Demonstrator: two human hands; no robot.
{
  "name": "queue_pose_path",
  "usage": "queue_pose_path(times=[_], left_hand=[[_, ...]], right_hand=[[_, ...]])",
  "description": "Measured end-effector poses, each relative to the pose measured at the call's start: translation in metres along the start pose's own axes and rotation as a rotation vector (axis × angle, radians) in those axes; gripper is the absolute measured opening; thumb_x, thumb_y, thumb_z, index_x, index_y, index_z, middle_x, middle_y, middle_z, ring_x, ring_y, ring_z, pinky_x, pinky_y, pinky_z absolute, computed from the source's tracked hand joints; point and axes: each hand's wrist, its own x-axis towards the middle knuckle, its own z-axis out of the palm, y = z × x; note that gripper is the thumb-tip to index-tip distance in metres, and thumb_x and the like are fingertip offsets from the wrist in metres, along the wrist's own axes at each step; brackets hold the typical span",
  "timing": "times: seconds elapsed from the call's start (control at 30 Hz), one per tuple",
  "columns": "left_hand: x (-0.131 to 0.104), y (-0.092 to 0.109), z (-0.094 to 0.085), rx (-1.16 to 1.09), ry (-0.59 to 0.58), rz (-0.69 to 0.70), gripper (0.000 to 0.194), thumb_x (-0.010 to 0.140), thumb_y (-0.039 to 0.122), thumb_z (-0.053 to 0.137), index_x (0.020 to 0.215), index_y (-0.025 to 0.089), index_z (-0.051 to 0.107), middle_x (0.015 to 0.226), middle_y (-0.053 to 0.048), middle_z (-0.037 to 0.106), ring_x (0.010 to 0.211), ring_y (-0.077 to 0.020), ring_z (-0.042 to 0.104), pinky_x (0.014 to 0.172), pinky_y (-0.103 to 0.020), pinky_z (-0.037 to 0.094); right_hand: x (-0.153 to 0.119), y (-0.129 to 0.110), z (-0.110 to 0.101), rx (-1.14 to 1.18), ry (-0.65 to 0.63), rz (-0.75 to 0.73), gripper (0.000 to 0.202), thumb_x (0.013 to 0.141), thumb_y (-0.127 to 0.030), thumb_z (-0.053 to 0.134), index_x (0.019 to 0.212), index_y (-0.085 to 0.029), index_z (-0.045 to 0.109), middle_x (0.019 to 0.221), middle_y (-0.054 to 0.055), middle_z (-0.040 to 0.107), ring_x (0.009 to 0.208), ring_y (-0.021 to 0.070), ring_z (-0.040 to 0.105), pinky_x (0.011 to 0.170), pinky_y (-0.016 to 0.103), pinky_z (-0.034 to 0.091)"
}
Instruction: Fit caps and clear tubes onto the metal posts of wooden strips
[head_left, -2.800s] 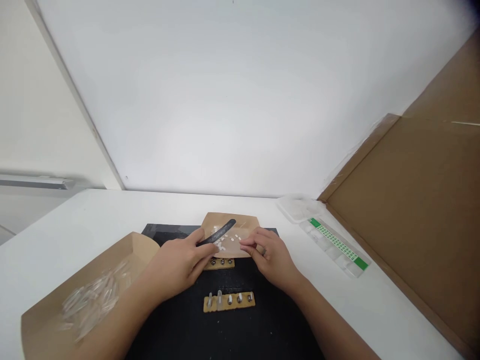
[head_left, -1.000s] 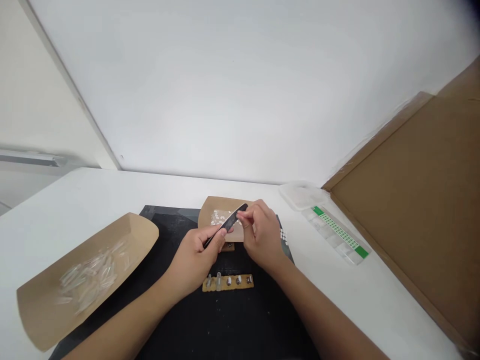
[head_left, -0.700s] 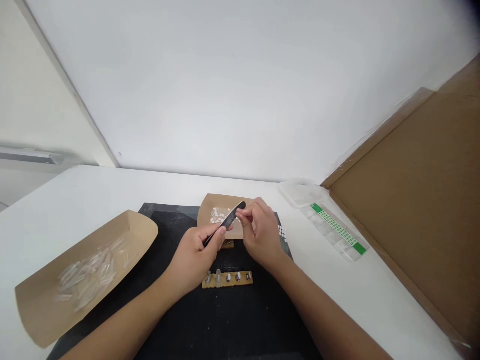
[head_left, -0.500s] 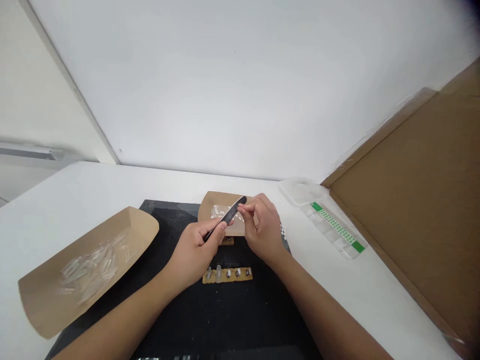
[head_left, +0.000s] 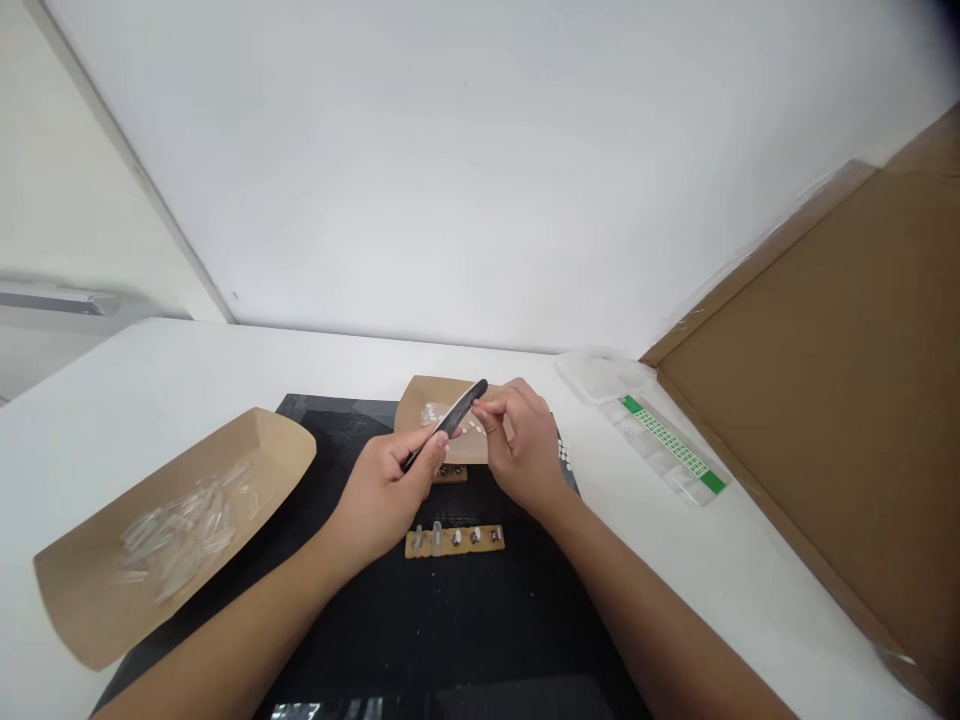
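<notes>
My left hand (head_left: 390, 485) is closed around the lower end of a dark nail file (head_left: 463, 408) with a pale edge. The file slants up to the right. Close to its upper end, my right hand (head_left: 525, 445) pinches with thumb and index finger; whatever small piece is between them is too small to make out. Behind both hands stands a brown paper tray (head_left: 414, 392) with small white pieces inside, partly covered by the hands. Below the hands, a tan strip (head_left: 448, 550) carries clear and white nail-shaped pieces in a row. A second tan strip (head_left: 450, 478) shows partly behind my left hand.
On the left, a larger brown paper tray (head_left: 289, 432) holds many clear pieces. A clear plastic case (head_left: 675, 450) with a green label lies right, near a translucent lid (head_left: 600, 372). White dots (head_left: 564, 455) sit by the black mat's (head_left: 480, 630) edge. Cardboard (head_left: 825, 400) stands far right.
The nail file has turned slightly, showing more of its pale edge. My right fingers stay pinched near its upper end. The whole view has shifted slightly.
</notes>
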Motion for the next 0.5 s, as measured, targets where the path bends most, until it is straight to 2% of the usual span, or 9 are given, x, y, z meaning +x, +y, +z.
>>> queue_pose_path(times=[0.13, 0.27, 0.37, 0.5], left_hand=[[-0.003, 0.008, 0.0, 0.0, -0.006, 0.017, 0.042, 0.104, 0.051, 0.055, 0.09, 0.014, 0.071, 0.057, 0.006, 0.037, 0.048, -0.0084, 0.031, 0.044, -0.02, 0.027], [-0.006, 0.018, 0.001, 0.056, 0.026, 0.058, 0.042, 0.103, 0.05, 0.056, 0.11, 0.014, 0.077, 0.059, 0.005, 0.039, 0.05, -0.01, 0.035, 0.045, -0.02, 0.029], [-0.005, 0.016, -0.002, 0.013, 0.053, 0.016, 0.047, 0.103, 0.053, 0.056, 0.118, 0.014, 0.076, 0.056, 0.006, 0.037, 0.048, -0.0097, 0.032, 0.044, -0.02, 0.028], [-0.003, 0.009, -0.002, -0.048, 0.029, -0.053, 0.052, 0.102, 0.056, 0.056, 0.127, 0.014, 0.074, 0.054, 0.007, 0.035, 0.046, -0.0098, 0.03, 0.043, -0.02, 0.027]], right_hand=[[0.0, -0.002, -0.001, 0.038, -0.01, -0.017, 0.02, 0.103, -0.022, 0.061, 0.084, -0.025, 0.058, 0.084, 0.002, 0.066, 0.082, 0.0218, 0.062, 0.076, 0.038, 0.047], [0.001, -0.005, -0.005, 0.048, 0.094, 0.019, 0.023, 0.103, -0.02, 0.057, 0.081, -0.025, 0.056, 0.081, 0.002, 0.06, 0.079, 0.0223, 0.059, 0.073, 0.039, 0.046], [0.001, -0.006, -0.007, 0.137, 0.095, 0.059, 0.016, 0.101, -0.021, 0.065, 0.085, -0.025, 0.064, 0.085, 0.002, 0.067, 0.082, 0.0217, 0.063, 0.077, 0.04, 0.051], [-0.002, 0.0, -0.008, 0.214, 0.15, 0.13, 0.008, 0.101, -0.023, 0.069, 0.093, -0.026, 0.071, 0.09, 0.003, 0.072, 0.085, 0.0214, 0.067, 0.079, 0.04, 0.056]])
